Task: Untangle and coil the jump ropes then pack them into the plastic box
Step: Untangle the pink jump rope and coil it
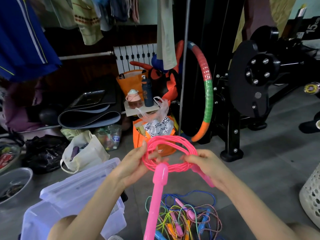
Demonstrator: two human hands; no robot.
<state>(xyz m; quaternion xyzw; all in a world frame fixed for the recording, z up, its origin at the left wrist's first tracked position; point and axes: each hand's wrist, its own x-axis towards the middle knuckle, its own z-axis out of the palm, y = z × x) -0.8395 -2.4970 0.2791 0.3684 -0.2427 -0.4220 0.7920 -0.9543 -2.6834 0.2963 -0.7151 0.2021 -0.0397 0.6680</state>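
While both hands hold it up above the floor, the coiled bright pink plastic jump rope (170,151) spans between them. The left hand (136,164) curls round the loops' left side, and the right hand (207,164) clamps the right side. One long pink handle (155,201) dangles over a tangled pile of coloured ropes (187,216), beside the translucent plastic box (72,207).
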